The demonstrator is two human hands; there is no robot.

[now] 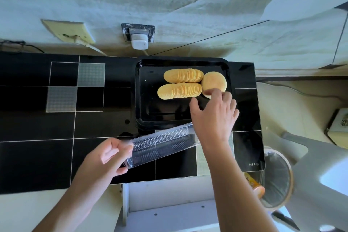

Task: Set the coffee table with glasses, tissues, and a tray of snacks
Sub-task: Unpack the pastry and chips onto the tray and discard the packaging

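A black tray (146, 100) lies on the black tiled counter (37, 128). On it are two rows of yellow chips, the far row (183, 75) and the near row (178, 91), and a small stack of chips (213, 81) at their right end. My right hand (214, 111) reaches over the tray's right side, its fingertips touching that small stack. My left hand (109, 156) grips one end of an empty clear plastic chip sleeve (162, 144), held slanted above the counter just in front of the tray.
A wall socket with a white plug (138, 39) and a second outlet plate (69, 33) sit behind the counter. A bin lined with a bag (278, 175) stands at the lower right, an orange chip can (254, 184) beside it. White cabinet parts (169, 203) lie below the counter edge.
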